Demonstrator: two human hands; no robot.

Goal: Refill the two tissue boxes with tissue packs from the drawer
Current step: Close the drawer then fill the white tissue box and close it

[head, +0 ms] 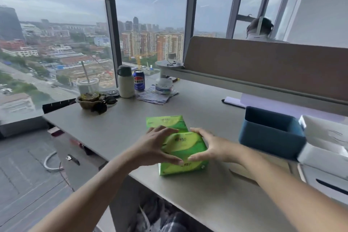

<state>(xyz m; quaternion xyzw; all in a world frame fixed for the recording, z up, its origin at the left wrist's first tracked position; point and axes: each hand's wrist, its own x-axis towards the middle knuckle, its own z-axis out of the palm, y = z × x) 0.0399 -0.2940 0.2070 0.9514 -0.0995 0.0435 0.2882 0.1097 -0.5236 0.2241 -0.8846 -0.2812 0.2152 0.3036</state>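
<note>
- Both hands are gripping one green tissue pack (185, 153) near the front edge of the grey tabletop (207, 103), one hand on each side of it.
- The left hand (156, 145) is pressing on the pack's left side, fingers spread over the top and thumb meeting the near edge.
- The right hand (209, 147) is clasping the pack's right side, its thumb lying close to the left thumb at the near edge.
- A second green tissue pack (165, 122) is lying flat on the tabletop just behind the held one, partly covered by it and by the left fingers.
- A dark blue tissue box (271, 135) is sitting open to the right, near the right hand but apart from it.
- A white tissue box (325, 158) is sitting just beside the blue one at the right edge of view; whether the two are touching is unclear.
- Farther back near the window, a white flask (125, 82), a blue soda can (139, 80) and a clear cup with a straw (88, 84) are standing upright, well apart from the packs.
</note>
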